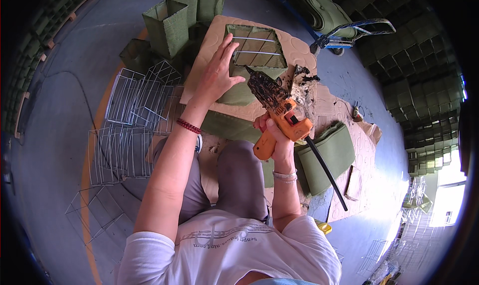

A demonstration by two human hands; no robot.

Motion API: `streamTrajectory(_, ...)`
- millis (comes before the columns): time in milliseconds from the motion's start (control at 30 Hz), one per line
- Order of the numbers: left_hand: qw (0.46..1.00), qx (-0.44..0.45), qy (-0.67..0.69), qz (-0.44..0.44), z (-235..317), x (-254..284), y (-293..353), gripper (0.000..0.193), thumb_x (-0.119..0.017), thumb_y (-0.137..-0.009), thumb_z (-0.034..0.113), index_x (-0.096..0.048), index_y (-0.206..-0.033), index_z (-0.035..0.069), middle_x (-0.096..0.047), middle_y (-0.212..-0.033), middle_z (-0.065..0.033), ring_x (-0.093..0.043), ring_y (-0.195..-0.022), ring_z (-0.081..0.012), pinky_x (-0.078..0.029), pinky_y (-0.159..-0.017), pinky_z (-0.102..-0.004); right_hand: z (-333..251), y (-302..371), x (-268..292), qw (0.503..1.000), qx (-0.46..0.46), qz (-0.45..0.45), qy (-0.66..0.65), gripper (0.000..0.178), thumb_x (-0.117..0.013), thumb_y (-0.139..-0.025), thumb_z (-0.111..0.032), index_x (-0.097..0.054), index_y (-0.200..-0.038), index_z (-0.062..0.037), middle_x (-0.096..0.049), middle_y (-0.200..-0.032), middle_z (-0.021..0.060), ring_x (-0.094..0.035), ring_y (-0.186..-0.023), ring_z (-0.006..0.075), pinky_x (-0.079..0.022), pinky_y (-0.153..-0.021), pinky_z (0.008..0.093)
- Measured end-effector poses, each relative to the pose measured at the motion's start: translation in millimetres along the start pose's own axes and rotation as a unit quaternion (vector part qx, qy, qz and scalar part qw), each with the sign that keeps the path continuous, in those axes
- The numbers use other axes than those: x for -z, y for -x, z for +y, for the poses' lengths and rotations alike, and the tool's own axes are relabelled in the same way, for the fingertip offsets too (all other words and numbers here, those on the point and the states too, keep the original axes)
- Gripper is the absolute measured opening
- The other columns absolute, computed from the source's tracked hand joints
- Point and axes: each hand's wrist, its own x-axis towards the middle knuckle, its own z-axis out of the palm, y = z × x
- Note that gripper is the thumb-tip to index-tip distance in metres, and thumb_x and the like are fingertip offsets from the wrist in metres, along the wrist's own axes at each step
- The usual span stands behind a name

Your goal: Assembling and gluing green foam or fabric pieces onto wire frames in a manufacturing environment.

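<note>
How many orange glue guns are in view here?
1: the orange glue gun held in the right hand, its dark-smeared front end by the open green box. Others may be hidden behind the stacked things.

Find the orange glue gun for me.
Head view, just right of centre: the orange glue gun is in the right hand, tip near the green fabric box.

Here on the white shirt (229, 255), grey lettering (244, 240) runs across the chest: big, pale characters, and smaller, darker Latin letters close around them.
</note>
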Motion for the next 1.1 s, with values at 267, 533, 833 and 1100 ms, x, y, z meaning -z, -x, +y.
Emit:
streamTrajectory(267,1.0,-0.006,-0.016,0.008,-1,0,0,0.086,-0.082,-0.067,0.011,-0.035,-0.139,0.008,-0.027,-0.154,-0.0092,-0.032,-0.14,-0.0291,-0.035,-0.113,-0.0386,-2,2,4,1.0,0.015,0.02,-0.015,0.014,-0.061,-0.089,-0.015,-0.055,-0.094,-0.0031,-0.053,-0.081,0.0039,-0.055,-0.08,0.0178,-0.042,-0.073,0.0306)
streamTrajectory(533,1.0,-0.014,-0.014,0.014,-1,-2,0,0.086,-0.082,-0.067,0.011,-0.035,-0.14,0.008,-0.027,-0.154,-0.0087,-0.032,-0.139,-0.0288,-0.036,-0.113,-0.0388,2,2,7,0.999,0.022,0.028,-0.036,0.014,-0.062,-0.089,-0.015,-0.055,-0.094,-0.0031,-0.053,-0.081,0.004,-0.054,-0.08,0.018,-0.042,-0.074,0.031)
streamTrajectory(833,0.999,-0.022,-0.016,0.017,-2,-2,0,0.087,-0.083,-0.066,0.011,-0.035,-0.14,0.008,-0.027,-0.154,-0.0088,-0.032,-0.139,-0.0287,-0.036,-0.112,-0.0387,0,3,14,0.998,0.018,0.059,-0.028,0.019,-0.064,-0.089,-0.018,-0.055,-0.098,-0.0035,-0.053,-0.082,0.0039,-0.055,-0.081,0.0183,-0.043,-0.076,0.0318)
streamTrajectory(1100,1.0,-0.016,-0.016,0.014,-4,-2,0,0.089,-0.084,-0.064,0.01,-0.036,-0.139,0.007,-0.029,-0.153,-0.0094,-0.033,-0.139,-0.0299,-0.035,-0.113,-0.0393,0,4,16,0.996,0.022,0.065,-0.049,0.018,-0.062,-0.09,-0.016,-0.053,-0.099,-0.0021,-0.052,-0.083,0.0058,-0.053,-0.083,0.0211,-0.044,-0.08,0.0373)
